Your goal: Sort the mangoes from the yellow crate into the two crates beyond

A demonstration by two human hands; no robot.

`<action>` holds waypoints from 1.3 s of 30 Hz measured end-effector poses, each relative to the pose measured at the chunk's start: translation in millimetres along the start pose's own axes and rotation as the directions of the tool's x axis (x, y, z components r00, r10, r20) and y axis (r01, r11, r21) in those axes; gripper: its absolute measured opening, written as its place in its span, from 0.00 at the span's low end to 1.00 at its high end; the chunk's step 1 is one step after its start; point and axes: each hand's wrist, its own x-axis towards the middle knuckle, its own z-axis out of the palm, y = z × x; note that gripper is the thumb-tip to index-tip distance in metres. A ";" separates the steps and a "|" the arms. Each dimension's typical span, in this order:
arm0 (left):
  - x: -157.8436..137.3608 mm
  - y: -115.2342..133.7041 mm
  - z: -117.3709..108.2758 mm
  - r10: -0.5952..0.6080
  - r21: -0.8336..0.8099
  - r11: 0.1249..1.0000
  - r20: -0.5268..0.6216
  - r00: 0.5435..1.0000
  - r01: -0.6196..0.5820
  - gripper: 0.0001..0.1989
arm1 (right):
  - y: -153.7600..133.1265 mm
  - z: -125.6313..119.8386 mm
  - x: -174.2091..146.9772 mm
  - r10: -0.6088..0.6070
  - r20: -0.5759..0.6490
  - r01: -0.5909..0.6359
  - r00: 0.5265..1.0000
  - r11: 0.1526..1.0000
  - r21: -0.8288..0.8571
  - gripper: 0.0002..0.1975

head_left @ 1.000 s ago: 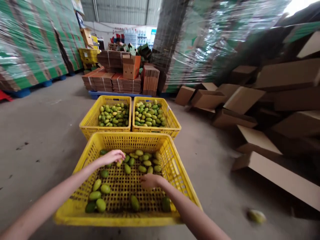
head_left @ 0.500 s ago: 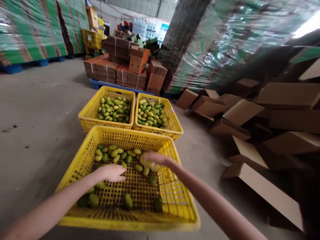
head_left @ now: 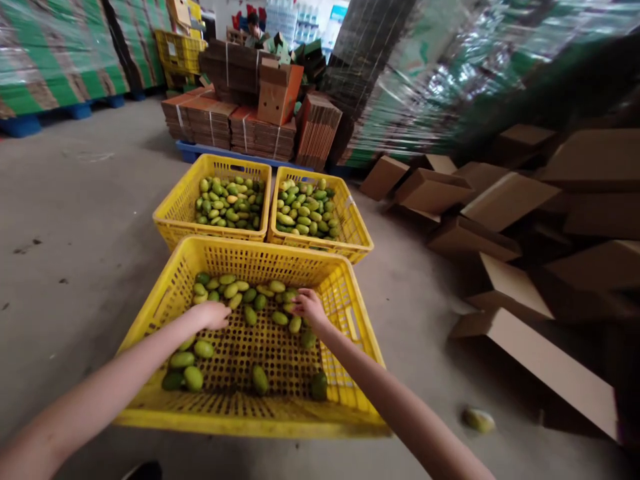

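Working inside a yellow, rectangular, perforated-plastic crate (head_left: 250, 423); judging the handling as under way, with oval, green-yellow fruits (head_left: 260, 381) lying loose inside, thickest toward the back. Part-curling the bare left hand (head_left: 213, 315) just beside some, the bare right hand (head_left: 309, 307) at the back-right ones; being unable to tell, for either grip, any fruit held. Seeing similar yellow plastic crates beyond, left (head_left: 170, 231) and right (head_left: 351, 215), carrying piled fruit.

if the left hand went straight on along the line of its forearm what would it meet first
Most likely the yellow-green fruit just ahead of the left hand, inside the nearest crate. Depth is unclear, so the hand might pass above it.
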 end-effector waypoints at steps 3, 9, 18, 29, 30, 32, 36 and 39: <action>-5.1 -11.1 -10.3 -0.133 0.073 0.989 0.017 0.991 0.131 0.19 | 7.3 19.0 14.1 -0.056 -0.003 0.054 0.998 0.983 -0.177 0.23; -7.9 -9.5 -18.8 -0.102 0.030 0.994 0.042 0.994 0.101 0.22 | 14.0 33.5 48.8 -0.133 -0.030 0.104 0.991 0.880 -0.463 0.26; 0.1 -14.0 -29.1 -0.135 -0.056 0.989 0.056 0.989 0.138 0.23 | 22.6 68.7 17.3 -0.201 0.379 0.400 0.903 0.711 -0.578 0.13; -13.2 9.8 -40.9 0.363 -0.324 0.787 -0.445 0.819 -0.525 0.34 | -60.5 67.4 -16.3 -0.251 0.539 -0.093 0.804 0.842 0.531 0.11; -14.7 9.7 -44.5 0.356 -0.332 0.778 -0.467 0.810 -0.534 0.31 | -66.3 63.7 -17.4 -0.263 0.550 -0.105 0.793 0.830 0.548 0.10; -18.5 7.4 -52.2 0.330 -0.373 0.761 -0.481 0.812 -0.530 0.28 | -74.6 56.2 -18.9 -0.284 0.584 -0.116 0.760 0.826 0.552 0.14; -24.7 1.1 -61.7 0.182 -0.541 0.726 -0.445 0.877 -0.425 0.26 | -76.9 45.9 -19.5 -0.316 0.647 -0.102 0.694 0.846 0.523 0.17; -23.7 0.4 -60.2 0.119 -0.604 0.707 -0.411 0.904 -0.368 0.24 | -71.4 44.5 -20.9 -0.322 0.674 -0.094 0.665 0.859 0.504 0.17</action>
